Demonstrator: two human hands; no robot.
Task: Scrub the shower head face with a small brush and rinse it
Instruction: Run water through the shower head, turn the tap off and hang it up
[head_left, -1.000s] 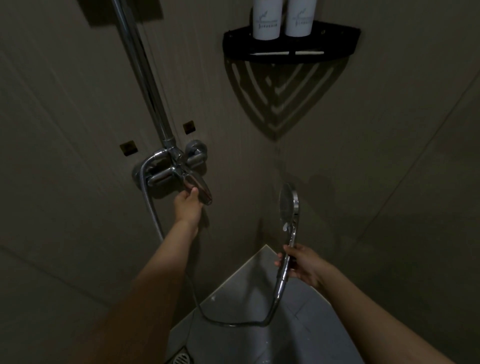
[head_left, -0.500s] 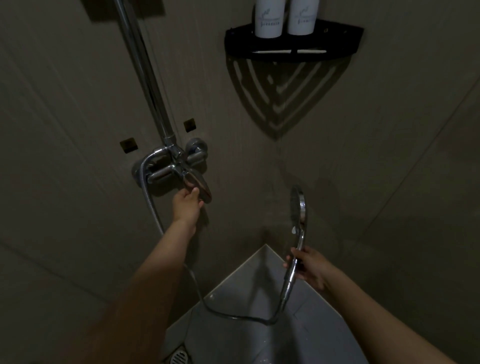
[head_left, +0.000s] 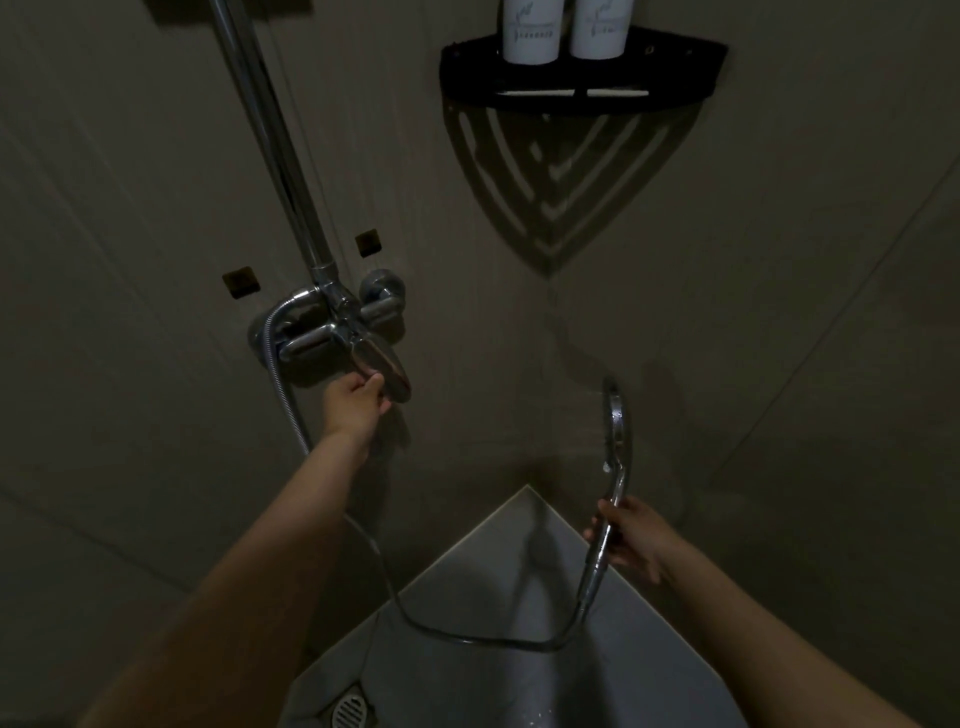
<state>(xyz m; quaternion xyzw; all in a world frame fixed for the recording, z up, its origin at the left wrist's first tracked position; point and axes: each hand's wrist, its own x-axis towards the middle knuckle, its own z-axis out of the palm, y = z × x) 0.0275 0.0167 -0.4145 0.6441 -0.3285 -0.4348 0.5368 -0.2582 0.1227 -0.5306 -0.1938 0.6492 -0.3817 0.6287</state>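
The print on the two white bottles (head_left: 563, 28) is too small to read.

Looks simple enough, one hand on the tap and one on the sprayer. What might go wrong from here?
1. The left hand is on the mixer lever; a big push could send a sudden spray from the shower head, held upright by the right hand, onto the wall or the person.
2. The hose loops low over the floor and could snag.
3. The stall is dim, so leftover grime may be missed.
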